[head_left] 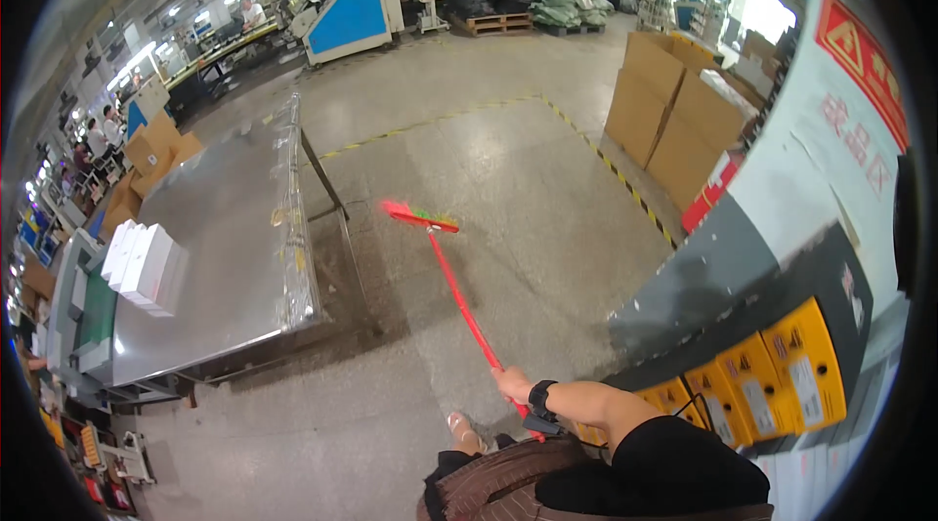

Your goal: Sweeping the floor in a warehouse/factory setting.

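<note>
My right hand (511, 382), with a dark watch on its wrist, is closed around the red handle of a broom (459, 298). The handle slants forward and a little left, away from my body. At its far end, the broom head has red bristles on the left and green ones in the middle; it rests at the grey floor (489, 169). The lower end of the handle reaches back to my brown striped clothing. My left hand is out of the picture.
A metal table (220, 218) with white boxes (147, 267) stands left. Large cardboard boxes (645, 101) are at the right, beside yellow-black floor tape (625, 184). A pillar (782, 199) with yellow holders (767, 379) is close on my right. Sacks (567, 3) sit on pallets far ahead.
</note>
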